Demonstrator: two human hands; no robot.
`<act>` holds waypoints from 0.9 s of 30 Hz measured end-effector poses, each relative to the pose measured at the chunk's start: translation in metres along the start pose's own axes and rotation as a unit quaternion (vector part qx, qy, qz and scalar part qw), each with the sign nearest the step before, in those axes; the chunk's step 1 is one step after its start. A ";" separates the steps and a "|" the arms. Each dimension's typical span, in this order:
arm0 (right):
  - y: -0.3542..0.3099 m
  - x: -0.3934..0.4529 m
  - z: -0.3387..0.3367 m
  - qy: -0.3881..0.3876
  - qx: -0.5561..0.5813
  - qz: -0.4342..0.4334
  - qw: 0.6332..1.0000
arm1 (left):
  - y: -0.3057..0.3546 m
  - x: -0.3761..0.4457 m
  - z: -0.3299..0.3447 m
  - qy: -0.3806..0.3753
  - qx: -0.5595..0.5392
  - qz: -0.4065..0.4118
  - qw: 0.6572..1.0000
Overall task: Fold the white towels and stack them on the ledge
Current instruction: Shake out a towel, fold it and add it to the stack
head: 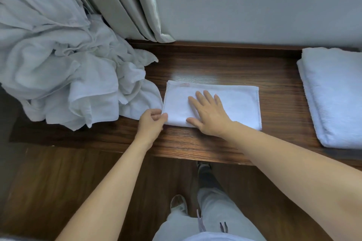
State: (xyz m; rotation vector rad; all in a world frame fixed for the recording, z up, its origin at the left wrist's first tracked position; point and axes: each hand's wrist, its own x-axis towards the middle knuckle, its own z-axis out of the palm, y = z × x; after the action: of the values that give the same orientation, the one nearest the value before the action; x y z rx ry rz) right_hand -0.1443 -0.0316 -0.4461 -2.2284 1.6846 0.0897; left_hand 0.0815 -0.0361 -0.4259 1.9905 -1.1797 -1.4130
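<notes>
A small white towel [238, 103], folded into a rectangle, lies flat in the middle of the dark wooden ledge [215, 60]. My right hand [209, 113] rests flat on it with fingers spread. My left hand [151, 123] pinches the towel's near left corner. A big heap of unfolded white towels [58, 64] fills the ledge's left end, its edge almost touching the folded towel. At the right end sits a stack of folded white towels [333, 96].
Grey curtains [127, 2] hang down onto the back left of the ledge. A pale wall [254, 11] runs behind it. Below the ledge's front edge are the wood floor [58, 182] and my legs and shoes.
</notes>
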 end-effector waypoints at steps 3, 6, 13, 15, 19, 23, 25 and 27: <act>0.001 0.003 0.006 -0.004 0.007 0.020 1.000 | 0.005 0.003 -0.005 -0.064 -0.064 -0.047 0.995; 0.000 0.006 0.009 0.001 0.009 0.028 1.000 | 0.011 0.010 -0.009 -0.136 -0.053 -0.051 0.988; 0.002 0.005 0.004 -0.003 0.031 0.032 0.999 | 0.032 0.020 -0.012 -0.285 0.013 -0.099 0.953; 0.003 0.006 0.003 -0.004 0.035 0.036 0.999 | 0.035 0.023 -0.009 -0.297 0.012 -0.107 0.949; 0.004 0.007 0.002 0.001 0.035 0.029 0.999 | 0.042 0.029 0.001 -0.312 -0.027 -0.137 0.940; 0.007 0.006 -0.001 -0.005 0.036 0.018 0.999 | 0.044 0.034 0.005 -0.318 0.044 -0.154 0.934; 0.010 0.006 -0.001 -0.007 0.033 0.015 0.999 | 0.045 0.038 0.004 -0.321 0.090 -0.148 0.931; 0.012 0.007 0.000 -0.014 0.023 0.014 1.000 | 0.043 0.040 -0.001 -0.298 0.121 -0.141 0.936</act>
State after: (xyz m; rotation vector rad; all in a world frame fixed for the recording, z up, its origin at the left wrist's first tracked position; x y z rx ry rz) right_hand -0.1534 -0.0406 -0.4505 -2.1606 1.6851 0.0870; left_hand 0.0700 -0.0929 -0.4158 2.0146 -1.4028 -2.2239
